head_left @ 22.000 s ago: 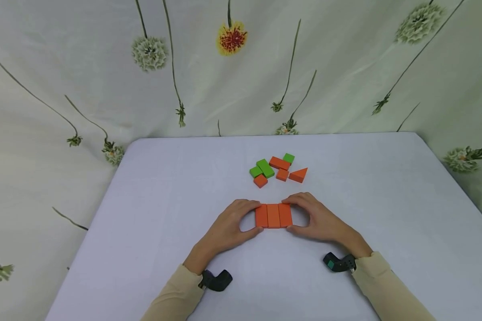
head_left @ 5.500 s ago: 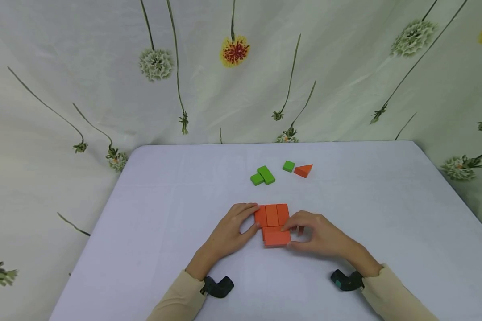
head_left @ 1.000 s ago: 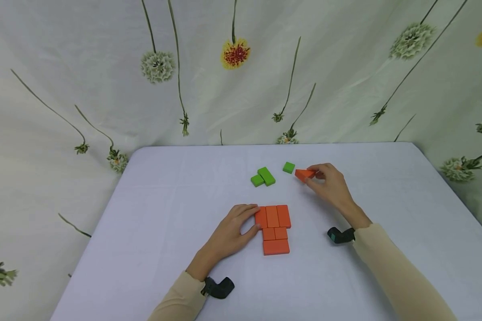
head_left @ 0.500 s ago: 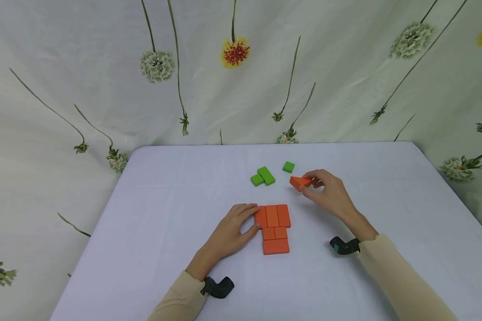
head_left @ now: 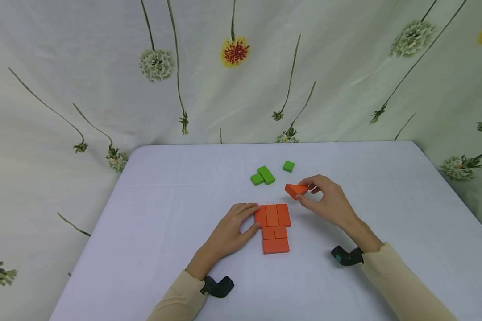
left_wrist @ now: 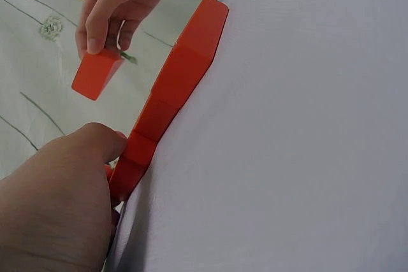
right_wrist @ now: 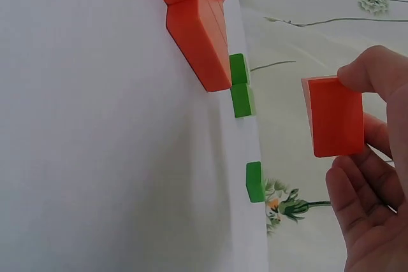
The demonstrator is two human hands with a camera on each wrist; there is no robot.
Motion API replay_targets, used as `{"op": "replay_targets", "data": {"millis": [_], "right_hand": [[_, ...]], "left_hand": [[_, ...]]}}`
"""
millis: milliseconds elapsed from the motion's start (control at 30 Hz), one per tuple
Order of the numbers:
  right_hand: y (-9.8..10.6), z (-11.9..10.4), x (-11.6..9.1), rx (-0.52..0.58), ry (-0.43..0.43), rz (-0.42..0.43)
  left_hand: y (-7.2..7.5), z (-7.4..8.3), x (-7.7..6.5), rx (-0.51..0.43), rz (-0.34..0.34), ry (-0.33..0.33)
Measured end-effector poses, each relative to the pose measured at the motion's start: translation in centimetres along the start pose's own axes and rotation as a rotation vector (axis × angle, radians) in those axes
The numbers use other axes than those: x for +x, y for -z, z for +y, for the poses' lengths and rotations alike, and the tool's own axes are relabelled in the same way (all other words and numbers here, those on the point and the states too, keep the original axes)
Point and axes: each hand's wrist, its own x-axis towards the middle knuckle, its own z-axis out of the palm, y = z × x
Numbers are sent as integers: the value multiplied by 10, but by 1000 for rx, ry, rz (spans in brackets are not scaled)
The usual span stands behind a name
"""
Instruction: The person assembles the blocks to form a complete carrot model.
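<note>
My right hand (head_left: 325, 198) pinches an orange triangular block (head_left: 295, 190) by its narrow end, lifted above the table. The right wrist view shows a flat rectangular face of this triangular block (right_wrist: 338, 116). My left hand (head_left: 229, 229) holds the left end of a row of three upright orange rectangular blocks (head_left: 272, 216), thumb at the near corner and fingertips at the far one. Two small orange blocks (head_left: 275, 232) lie against the row's near side. Below them sits an orange rectangular block (head_left: 276, 246) laid crosswise.
Farther back on the white-covered table (head_left: 164, 187) lie a green rectangular block (head_left: 266, 175) and a small green block (head_left: 257, 179) touching it. Another small green block (head_left: 288, 166) lies apart to their right. A flower-print cloth (head_left: 325, 67) hangs behind the table.
My right hand has picked up the triangular block from beside the single green block and carried it nearer and left. Earlier, the small and crosswise blocks joined the row. The left hand stays put.
</note>
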Motion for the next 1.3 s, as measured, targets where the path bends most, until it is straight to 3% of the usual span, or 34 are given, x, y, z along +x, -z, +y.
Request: {"op": "replay_targets", "data": {"millis": [333, 1033, 1300], "right_hand": [[-2, -9, -17, 78, 55, -74], [-22, -17, -44, 267, 296, -296], [-26, -22, -53, 309, 276, -397]], "left_hand": [[1, 0, 0, -9, 7, -15], [2, 1, 0, -9, 7, -8], [1, 0, 0, -11, 11, -13]]}}
